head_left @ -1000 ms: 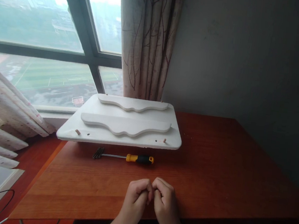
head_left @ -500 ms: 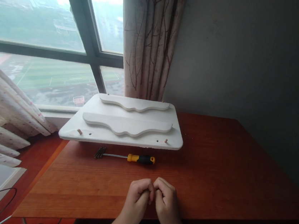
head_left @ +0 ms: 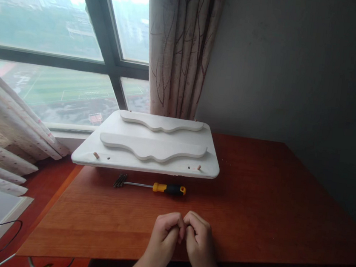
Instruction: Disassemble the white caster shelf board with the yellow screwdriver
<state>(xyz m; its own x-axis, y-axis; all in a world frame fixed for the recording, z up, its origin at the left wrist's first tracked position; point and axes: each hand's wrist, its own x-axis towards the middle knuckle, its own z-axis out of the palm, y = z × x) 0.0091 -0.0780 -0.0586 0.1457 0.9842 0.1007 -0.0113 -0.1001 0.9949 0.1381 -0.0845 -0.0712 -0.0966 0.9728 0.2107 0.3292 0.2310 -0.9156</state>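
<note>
Both my hands rest at the table's front edge, curled, with their knuckles touching. My left hand (head_left: pixel 167 234) is closed and nothing shows in it; my right hand (head_left: pixel 197 237) is closed likewise. Beyond them lies a yellow and black screwdriver (head_left: pixel 169 189), its shaft pointing left to a small pile of dark screws (head_left: pixel 120 181). Behind these is a white board (head_left: pixel 158 167) with wooden pegs (head_left: pixel 96 155) and small holes near its corners. Two white wavy-edged pieces lie flat on it, one nearer (head_left: pixel 153 148) and one farther (head_left: pixel 161 123).
The reddish-brown wooden table (head_left: pixel 253 202) extends right to a grey wall (head_left: pixel 285 68). A window (head_left: pixel 43 15) and curtains (head_left: pixel 181 48) stand behind and left. Cables (head_left: pixel 10 221) hang at the lower left, beside the table.
The view has shifted very slightly. My hands hold the same closed pose, and the objects on the table have not moved.
</note>
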